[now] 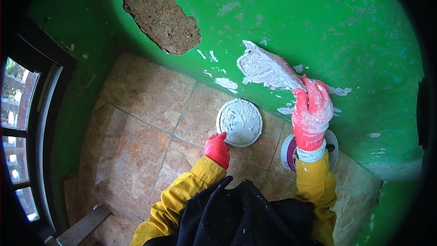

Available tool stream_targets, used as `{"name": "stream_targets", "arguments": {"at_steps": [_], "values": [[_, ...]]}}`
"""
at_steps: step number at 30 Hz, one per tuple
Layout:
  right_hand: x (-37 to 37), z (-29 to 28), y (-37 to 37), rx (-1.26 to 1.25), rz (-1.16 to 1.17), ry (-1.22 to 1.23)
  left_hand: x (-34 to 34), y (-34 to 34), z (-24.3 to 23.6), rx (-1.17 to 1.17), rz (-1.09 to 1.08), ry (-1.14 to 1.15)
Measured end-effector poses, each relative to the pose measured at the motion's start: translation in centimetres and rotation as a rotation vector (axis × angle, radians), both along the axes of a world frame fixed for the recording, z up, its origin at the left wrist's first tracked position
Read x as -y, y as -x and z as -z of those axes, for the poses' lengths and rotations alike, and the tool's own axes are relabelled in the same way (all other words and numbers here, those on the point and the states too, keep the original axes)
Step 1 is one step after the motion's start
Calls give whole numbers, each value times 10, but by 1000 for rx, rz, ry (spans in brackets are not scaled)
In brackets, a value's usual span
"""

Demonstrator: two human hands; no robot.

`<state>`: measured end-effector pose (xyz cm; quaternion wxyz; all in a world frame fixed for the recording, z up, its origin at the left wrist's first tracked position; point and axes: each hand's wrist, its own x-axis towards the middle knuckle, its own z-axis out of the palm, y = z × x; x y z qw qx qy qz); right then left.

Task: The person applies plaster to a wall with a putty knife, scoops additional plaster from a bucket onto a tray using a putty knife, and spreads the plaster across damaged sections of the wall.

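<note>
My left hand [217,151], in a red glove, is closed on the near edge of a round white lid [239,123] smeared with putty. A putty knife [268,69] is gripped in my right hand [313,114], whose red glove is caked with white. Thick whitish putty covers its blade, which is at the green wall [291,13]; whether it touches cannot be told. White putty smears [226,84] mark the wall low down, left of the blade. Beneath my right wrist stands a white bucket [288,153] with a purple band, partly hidden by my sleeve.
A ragged patch of bare brown plaster [161,20] shows in the wall at the upper left. Brown tiles cover the floor [136,141]. Along the left side is a dark-framed glazed window or door [38,105]. A wooden board [84,227] juts in at the lower left.
</note>
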<state>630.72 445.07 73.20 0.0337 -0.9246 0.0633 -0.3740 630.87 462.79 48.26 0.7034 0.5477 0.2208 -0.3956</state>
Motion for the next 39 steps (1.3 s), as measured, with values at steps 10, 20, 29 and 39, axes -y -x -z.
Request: {"name": "stream_targets", "arguments": {"at_steps": [10, 20, 29, 39], "values": [[11, 4, 32, 90, 64, 128, 13, -8, -38, -228, -177, 213], [4, 30, 53, -14, -193, 35, 14, -19, -31, 29, -129, 241], [-6, 91, 38, -107, -305, -54, 2, -38, -42, 45, -243, 377], [-8, 99, 10, -105, -214, 96, 2, -45, -42, 19, -206, 397]]}}
